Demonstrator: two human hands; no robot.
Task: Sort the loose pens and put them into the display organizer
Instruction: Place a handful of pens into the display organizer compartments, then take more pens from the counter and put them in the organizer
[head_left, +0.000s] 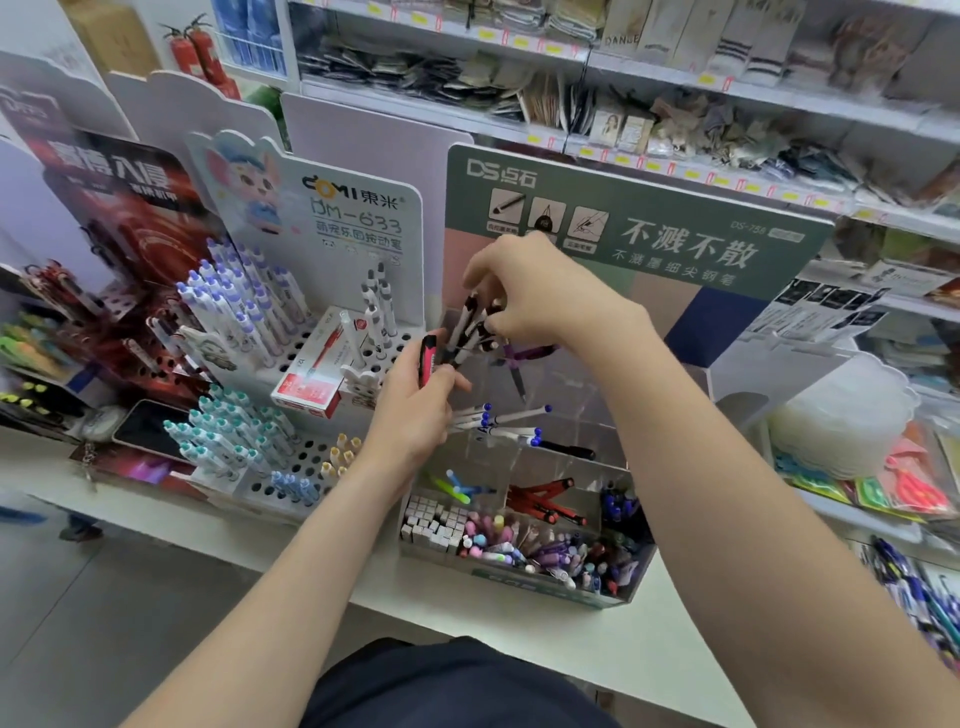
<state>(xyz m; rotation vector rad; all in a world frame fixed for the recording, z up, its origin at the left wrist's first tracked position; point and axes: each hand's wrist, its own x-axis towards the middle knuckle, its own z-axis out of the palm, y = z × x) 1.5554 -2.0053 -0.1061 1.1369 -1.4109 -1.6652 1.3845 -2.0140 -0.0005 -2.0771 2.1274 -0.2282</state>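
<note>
At a shop counter (524, 642), left hand (415, 410) grips loose pens (466, 332) while right hand (535, 291) pinches several, likely sorting them for the organizer (519, 581).

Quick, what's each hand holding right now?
Left hand: grips a red pen.
Right hand: pinches black-and-white pens.

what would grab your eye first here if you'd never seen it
The two hands meet at the centre: the right hand pinches a bundle of black-and-white pens while the left hand grips a pink pen just below it. Beneath them sits the clear display organizer, its front compartments crammed with colourful pens. Behind it stands a green sign board with large white lettering.
</note>
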